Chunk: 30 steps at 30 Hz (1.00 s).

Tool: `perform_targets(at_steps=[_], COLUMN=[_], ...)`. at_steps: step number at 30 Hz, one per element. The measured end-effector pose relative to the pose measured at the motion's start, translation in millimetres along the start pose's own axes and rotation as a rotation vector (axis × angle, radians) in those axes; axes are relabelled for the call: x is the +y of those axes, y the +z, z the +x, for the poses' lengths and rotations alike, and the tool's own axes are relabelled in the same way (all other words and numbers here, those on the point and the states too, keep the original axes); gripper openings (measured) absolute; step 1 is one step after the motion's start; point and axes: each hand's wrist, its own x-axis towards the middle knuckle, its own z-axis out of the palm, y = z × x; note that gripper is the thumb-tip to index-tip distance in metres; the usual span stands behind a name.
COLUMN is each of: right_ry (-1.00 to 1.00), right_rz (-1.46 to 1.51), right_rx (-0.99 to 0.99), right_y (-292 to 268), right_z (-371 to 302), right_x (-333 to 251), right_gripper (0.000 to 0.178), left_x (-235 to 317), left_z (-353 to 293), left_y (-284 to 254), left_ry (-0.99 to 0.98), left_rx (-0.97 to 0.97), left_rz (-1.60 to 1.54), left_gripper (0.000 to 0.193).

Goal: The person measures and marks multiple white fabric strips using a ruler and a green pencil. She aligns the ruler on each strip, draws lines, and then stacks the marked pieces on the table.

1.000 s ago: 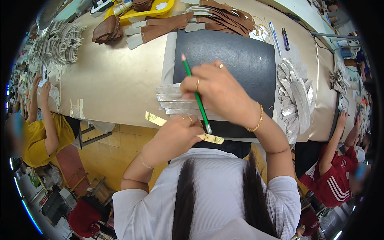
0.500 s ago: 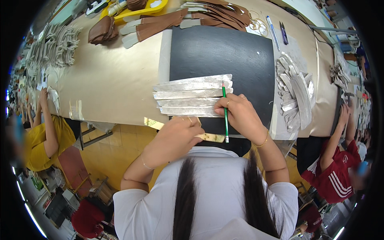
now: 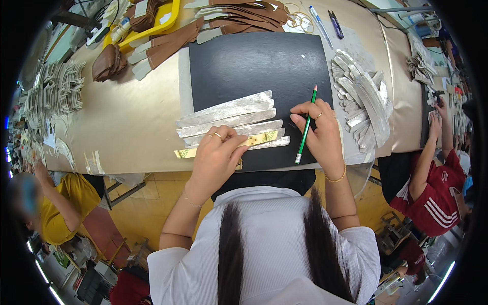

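Observation:
Several long silvery-grey strips (image 3: pixel 231 109) lie side by side on a black mat (image 3: pixel 259 63), slanting slightly upward to the right. My left hand (image 3: pixel 213 158) is closed on a narrow yellowish strip with green-patterned ends (image 3: pixel 263 138), pinching it with thumb and fingers. This strip lies over the nearest silvery strips and covers part of them. In my right hand (image 3: pixel 324 133), to the right of the strips, a green pencil (image 3: pixel 306 133) rests between thumb and fingers, its tip pointing away from me.
A heap of silvery strips (image 3: pixel 363 104) sits right of the mat. Beyond the mat are brown pieces (image 3: pixel 239 20), a yellow tray (image 3: pixel 175 15), a pen (image 3: pixel 321 26) and purple thread snips (image 3: pixel 335 24). Grey bundles (image 3: pixel 56 94) stand far left. People work on both sides.
My left hand has moved the yellowish strip from the table's near edge up onto the silvery strips. My right hand has shifted right with the pencil, off the strips, which now lie more fanned.

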Motion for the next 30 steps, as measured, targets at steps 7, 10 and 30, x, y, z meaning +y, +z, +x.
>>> perform_targets(at_steps=[7, 10, 30], right_ry=[0.039, 0.018, -0.078], right_rz=[0.064, 0.035, 0.463], right_rx=[0.013, 0.022, -0.121], right_y=[2.1, 0.3, 30.4], right_z=[-5.0, -4.2, -27.6], right_x=[4.5, 4.2, -18.0], right_gripper=[0.011, 0.011, 0.015], left_x=[5.1, 4.8, 0.7], left_z=[4.9, 5.2, 5.1], left_y=[7.8, 9.3, 16.6], left_ry=[0.015, 0.004, 0.087], left_rx=[-0.029, -0.031, 0.029], left_rz=[0.040, 0.035, 0.109], left_gripper=[0.022, 0.022, 0.017])
